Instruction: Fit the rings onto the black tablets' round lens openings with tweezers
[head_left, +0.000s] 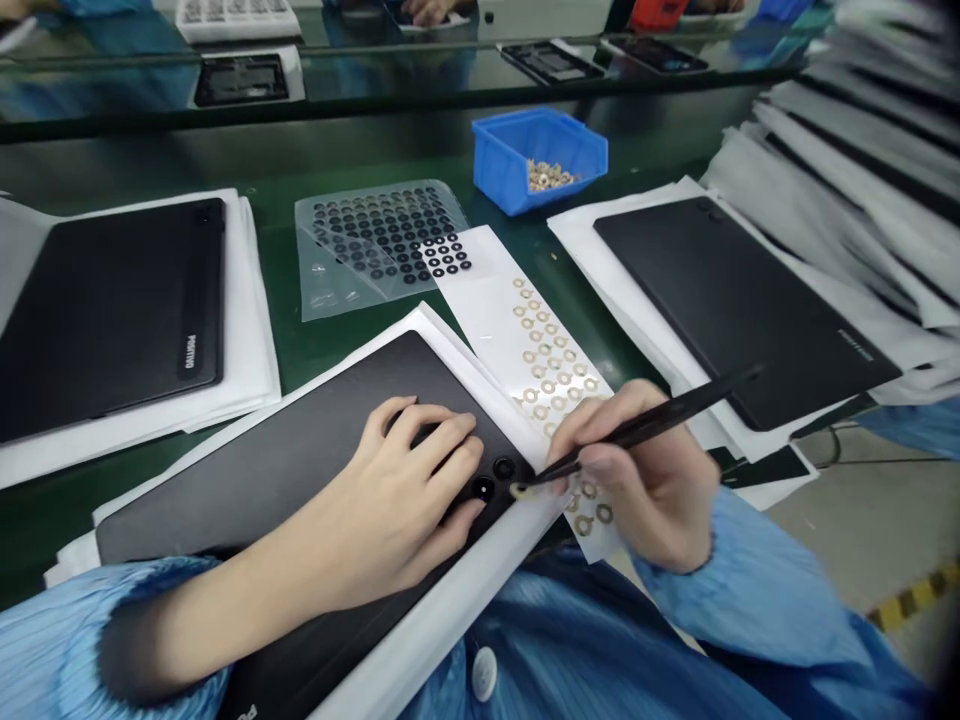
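Observation:
My left hand (420, 480) rests on the back of a black tablet (300, 440), fingers spread beside its two round camera rings (502, 468). The tablet lies at an angle on white foam sheeting. In my right hand (645, 470) is a pair of black tweezers (645, 425), pinched between thumb and fingers. A small tan ring sticker (523, 491) sits at the tweezers' tip, close to the camera rings. Under and beside my right hand lies a white sheet (487, 310) carrying rows of tan ring stickers and a patch of black rings.
A clear film sheet of black rings (360, 235) lies behind. A blue bin (495, 165) holds small tan pieces. Wrapped tablets flank me, one left (112, 310) and one right (750, 300). A tall stack of foam sheets (862, 200) rises at right. Other people's hands (427, 10) show across the bench.

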